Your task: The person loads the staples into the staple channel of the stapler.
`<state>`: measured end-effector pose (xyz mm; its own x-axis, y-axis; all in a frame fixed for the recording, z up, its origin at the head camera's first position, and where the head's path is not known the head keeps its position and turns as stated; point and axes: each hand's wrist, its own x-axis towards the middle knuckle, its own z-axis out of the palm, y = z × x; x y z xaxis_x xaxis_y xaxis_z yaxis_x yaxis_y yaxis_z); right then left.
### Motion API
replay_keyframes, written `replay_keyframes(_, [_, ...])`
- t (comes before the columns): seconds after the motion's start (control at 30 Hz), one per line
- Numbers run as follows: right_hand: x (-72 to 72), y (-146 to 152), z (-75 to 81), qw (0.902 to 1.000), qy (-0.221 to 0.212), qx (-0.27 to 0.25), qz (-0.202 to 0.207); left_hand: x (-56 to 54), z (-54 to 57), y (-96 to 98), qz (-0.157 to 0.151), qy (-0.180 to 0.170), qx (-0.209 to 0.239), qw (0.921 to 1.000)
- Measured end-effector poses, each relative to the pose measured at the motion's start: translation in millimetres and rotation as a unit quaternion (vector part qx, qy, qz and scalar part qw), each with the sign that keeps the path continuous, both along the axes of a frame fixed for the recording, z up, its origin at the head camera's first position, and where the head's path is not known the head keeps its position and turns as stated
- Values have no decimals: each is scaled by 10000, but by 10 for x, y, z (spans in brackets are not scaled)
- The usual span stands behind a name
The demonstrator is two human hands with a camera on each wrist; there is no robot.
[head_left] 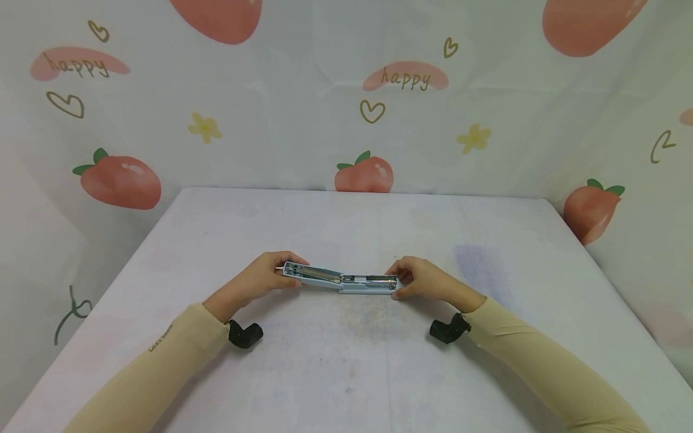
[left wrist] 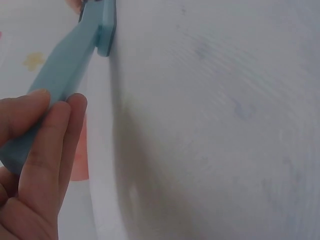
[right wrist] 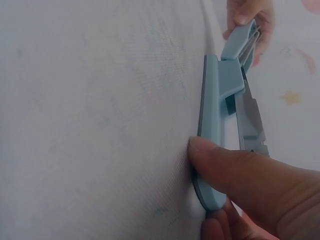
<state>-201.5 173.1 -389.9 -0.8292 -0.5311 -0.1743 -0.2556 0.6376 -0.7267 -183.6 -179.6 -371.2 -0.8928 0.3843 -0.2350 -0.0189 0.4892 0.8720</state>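
Note:
A light blue stapler (head_left: 318,278) is spread wide apart, its top arm swung over to the left and its metal staple channel (head_left: 370,278) showing on the right. My left hand (head_left: 269,273) grips the end of the top arm, thumb on one side and fingers on the other; the left wrist view shows that arm (left wrist: 70,60) slanting away from the base. With thumb and fingers my right hand (head_left: 425,278) pinches the far right end of the base. In the right wrist view the base (right wrist: 214,110) lies along the tabletop, with the metal channel raised off it.
A white, faintly stained tabletop (head_left: 346,373) extends around both hands. Behind it hangs a white backdrop (head_left: 303,144) printed with peaches, hearts and flowers. Black wrist-worn pieces (head_left: 245,334) sit by the sleeve cuffs, just above the table.

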Motion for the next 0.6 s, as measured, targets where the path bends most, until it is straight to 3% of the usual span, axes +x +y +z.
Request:
replay_keyframes(0.27, [-1,-16,14,10000,-65,-2,-13,17,84,34,73,117,-21,9999])
replay_keyframes(0.47, [-17,-9,-3,10000,-72,21,-29,24,178,175,164,470,264,9984])
replay_keyframes(0.6, [-24,-2,-13,10000,-75,12,-25,31,188,326,247,882,411,9949])
